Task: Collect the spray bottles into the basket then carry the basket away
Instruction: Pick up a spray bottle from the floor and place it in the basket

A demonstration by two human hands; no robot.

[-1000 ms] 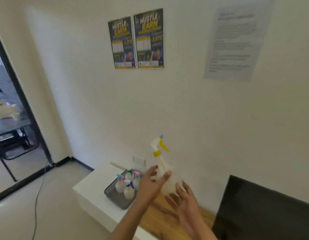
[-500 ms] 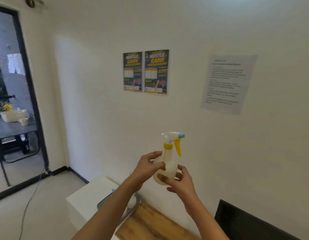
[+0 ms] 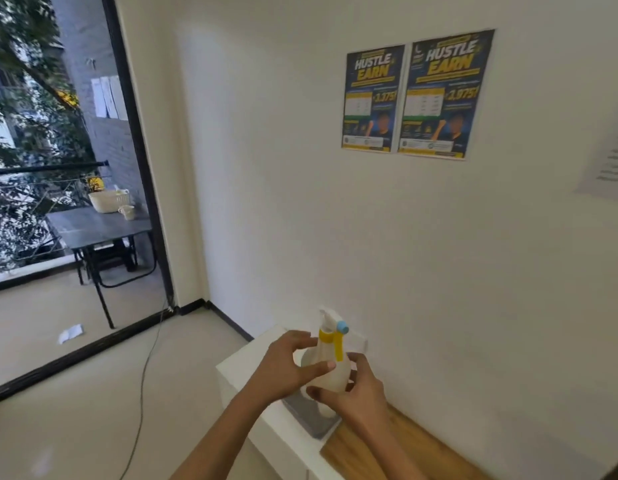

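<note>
A translucent white spray bottle (image 3: 330,370) with a yellow collar and trigger and a blue nozzle tip is held upright in both hands. My left hand (image 3: 285,368) grips its left side, thumb across the front. My right hand (image 3: 356,393) holds it from the right and below. The bottle hangs just above the grey mesh basket (image 3: 312,415), which sits on a white cabinet (image 3: 245,368) and is mostly hidden by my hands. The other bottles in the basket cannot be seen, apart from a pale shape under my right hand.
A wooden top (image 3: 387,448) adjoins the white cabinet on the right, against the wall. A grey cable (image 3: 144,372) trails across the floor. A glass door (image 3: 75,168) on the left shows a balcony table (image 3: 96,226) with a cream basket. Posters (image 3: 408,95) hang on the wall.
The view has swung left and down. The bottle, held in both hands, has come down from chest height to just above the basket, with its nozzle turned more toward me.
</note>
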